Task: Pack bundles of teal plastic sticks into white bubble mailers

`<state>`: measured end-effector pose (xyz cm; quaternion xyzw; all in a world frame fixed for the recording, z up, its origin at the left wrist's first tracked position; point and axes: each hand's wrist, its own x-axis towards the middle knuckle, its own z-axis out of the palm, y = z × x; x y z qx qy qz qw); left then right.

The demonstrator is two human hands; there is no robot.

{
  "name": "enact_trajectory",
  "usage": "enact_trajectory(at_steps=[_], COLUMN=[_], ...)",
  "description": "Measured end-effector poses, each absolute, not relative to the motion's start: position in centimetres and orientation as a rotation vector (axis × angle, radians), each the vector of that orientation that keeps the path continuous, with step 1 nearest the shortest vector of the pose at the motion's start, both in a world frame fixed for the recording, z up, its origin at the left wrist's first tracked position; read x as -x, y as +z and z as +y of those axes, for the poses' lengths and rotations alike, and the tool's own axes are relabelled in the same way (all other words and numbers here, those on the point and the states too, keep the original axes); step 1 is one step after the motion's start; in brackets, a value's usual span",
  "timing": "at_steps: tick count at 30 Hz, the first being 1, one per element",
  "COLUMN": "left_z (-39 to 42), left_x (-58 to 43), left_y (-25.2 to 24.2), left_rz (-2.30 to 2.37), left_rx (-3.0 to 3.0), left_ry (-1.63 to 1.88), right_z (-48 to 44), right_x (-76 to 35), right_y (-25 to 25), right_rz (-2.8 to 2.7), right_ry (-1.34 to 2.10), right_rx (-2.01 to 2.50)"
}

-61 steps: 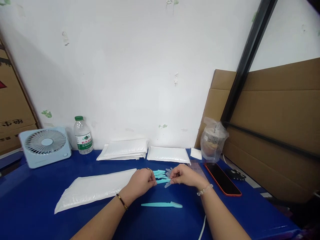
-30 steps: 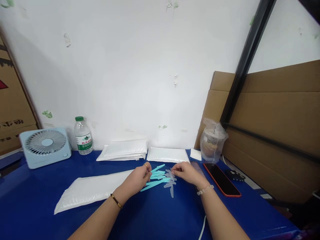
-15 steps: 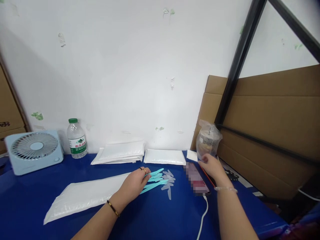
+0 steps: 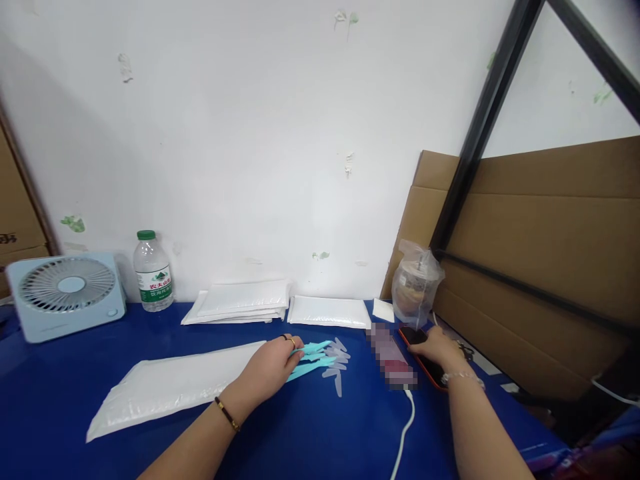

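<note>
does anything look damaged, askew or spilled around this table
Yes, the white wall looks damaged: scuffed, peeled-looking spots and green patches mar it in several places. The clear plastic pieces also lie at uneven angles beside the teal tools by the left hand. No spill shows.

I get a fairly bright, even view: diffuse light washes the white wall (image 4: 260, 133), with a soft diagonal shadow at its upper left. The lower right corner sinks into darkness. Wide-angle stretch skews the fan (image 4: 67, 293) near the left edge. Pixelation masks the cabled phone (image 4: 393, 357), and to me the teal sticks (image 4: 320, 364) run together.
</note>
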<state>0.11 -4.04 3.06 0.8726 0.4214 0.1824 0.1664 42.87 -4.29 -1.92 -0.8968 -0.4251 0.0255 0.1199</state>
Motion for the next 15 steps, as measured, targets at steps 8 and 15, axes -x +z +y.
enact_trajectory(at_steps=[8, 15], left_z=[-3.7, -2.7], left_x=[0.0, 0.5], left_y=[2.9, 2.6], left_rz=[1.179, 1.194], left_rx=[-2.461, -2.356], left_ry=[0.575, 0.587], right_z=[-6.6, -7.4], right_x=[-37.6, -26.1], right_y=[2.9, 4.2], right_rz=[-1.468, -2.547], right_ry=[-0.031, 0.677], right_rx=[2.419, 1.309])
